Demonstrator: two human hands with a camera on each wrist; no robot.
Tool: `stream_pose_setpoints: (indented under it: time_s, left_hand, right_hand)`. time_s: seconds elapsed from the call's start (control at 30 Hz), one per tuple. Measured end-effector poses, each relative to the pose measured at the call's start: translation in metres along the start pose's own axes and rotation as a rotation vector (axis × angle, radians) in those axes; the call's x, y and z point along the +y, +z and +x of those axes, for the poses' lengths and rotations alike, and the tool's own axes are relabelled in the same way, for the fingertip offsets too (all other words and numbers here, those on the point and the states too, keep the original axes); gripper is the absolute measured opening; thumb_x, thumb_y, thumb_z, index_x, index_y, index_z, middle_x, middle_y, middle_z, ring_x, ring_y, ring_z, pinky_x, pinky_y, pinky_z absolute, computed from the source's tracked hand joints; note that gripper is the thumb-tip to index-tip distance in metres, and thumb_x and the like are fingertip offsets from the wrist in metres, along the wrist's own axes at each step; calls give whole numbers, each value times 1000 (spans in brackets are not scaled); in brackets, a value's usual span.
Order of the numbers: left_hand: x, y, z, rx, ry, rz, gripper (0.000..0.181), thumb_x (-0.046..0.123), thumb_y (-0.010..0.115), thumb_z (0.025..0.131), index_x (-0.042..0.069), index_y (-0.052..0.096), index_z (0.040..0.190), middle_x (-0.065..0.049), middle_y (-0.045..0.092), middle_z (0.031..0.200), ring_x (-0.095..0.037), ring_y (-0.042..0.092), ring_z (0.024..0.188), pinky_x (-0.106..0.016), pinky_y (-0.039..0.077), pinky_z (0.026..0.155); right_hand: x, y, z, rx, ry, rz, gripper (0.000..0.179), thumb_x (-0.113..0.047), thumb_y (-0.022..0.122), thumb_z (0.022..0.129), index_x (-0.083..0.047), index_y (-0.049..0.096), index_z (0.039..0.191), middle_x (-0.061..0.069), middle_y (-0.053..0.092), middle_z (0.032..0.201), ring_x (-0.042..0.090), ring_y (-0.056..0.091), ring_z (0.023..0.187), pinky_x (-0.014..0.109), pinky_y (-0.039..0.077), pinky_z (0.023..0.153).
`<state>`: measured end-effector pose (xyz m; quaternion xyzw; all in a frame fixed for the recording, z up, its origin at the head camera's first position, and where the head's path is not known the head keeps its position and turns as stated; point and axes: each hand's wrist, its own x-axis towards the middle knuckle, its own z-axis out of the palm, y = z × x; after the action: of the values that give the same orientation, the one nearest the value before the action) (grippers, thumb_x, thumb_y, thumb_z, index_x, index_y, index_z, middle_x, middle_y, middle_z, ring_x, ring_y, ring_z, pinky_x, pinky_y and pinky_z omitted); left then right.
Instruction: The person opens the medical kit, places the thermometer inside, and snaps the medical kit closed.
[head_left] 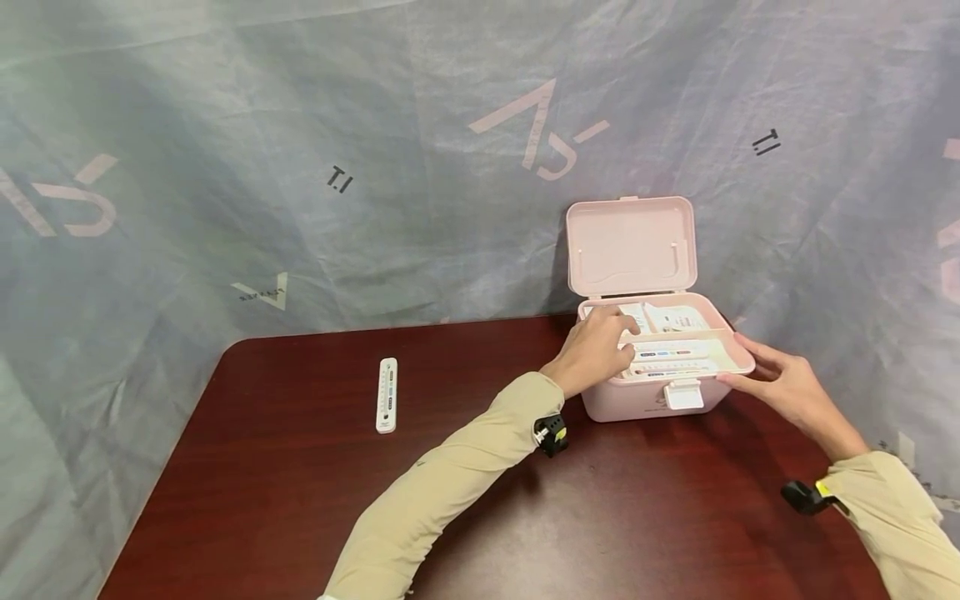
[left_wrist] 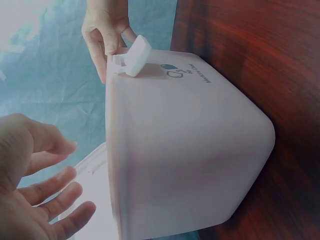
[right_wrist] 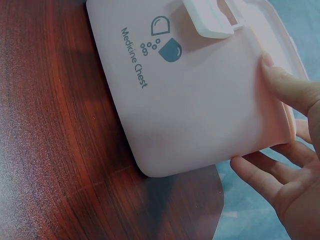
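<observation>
Dark-red wood-grain tabletop [head_left: 300, 500], grey printed sheeting [head_left: 420, 167] behind; left hand [head_left: 590, 350], fingers apart, over open medicine chest [head_left: 626, 403]; right hand [head_left: 791, 389], fingers clamped on its near-right corner.

2 hands [head_left: 596, 350] [head_left: 791, 385], 1 medicine chest [head_left: 630, 404], 3 thermometers [head_left: 386, 396] [head_left: 678, 350] [head_left: 678, 367], 1 table [head_left: 285, 483].

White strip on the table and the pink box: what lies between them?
In the head view, bare dark-red tabletop runs from the strip toward the pink box; nearer the box, the left sleeve and left hand cross that stretch.
</observation>
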<state>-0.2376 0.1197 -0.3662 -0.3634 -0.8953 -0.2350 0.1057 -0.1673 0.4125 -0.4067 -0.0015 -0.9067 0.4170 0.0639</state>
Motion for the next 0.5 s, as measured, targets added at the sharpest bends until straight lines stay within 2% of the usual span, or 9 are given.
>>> stream_pose_setpoints:
  time_s: [0.5]
  left_hand:
    - [-1, -3, -4, 60, -29, -38, 24, 16, 64, 81, 17, 71, 104, 6, 58, 98, -8, 52, 92, -20, 45, 68]
  right_hand:
    - [10, -7, 5, -14, -14, -26, 79, -27, 76, 81, -12, 34, 147, 23, 33, 145, -19, 48, 96, 7, 44, 70]
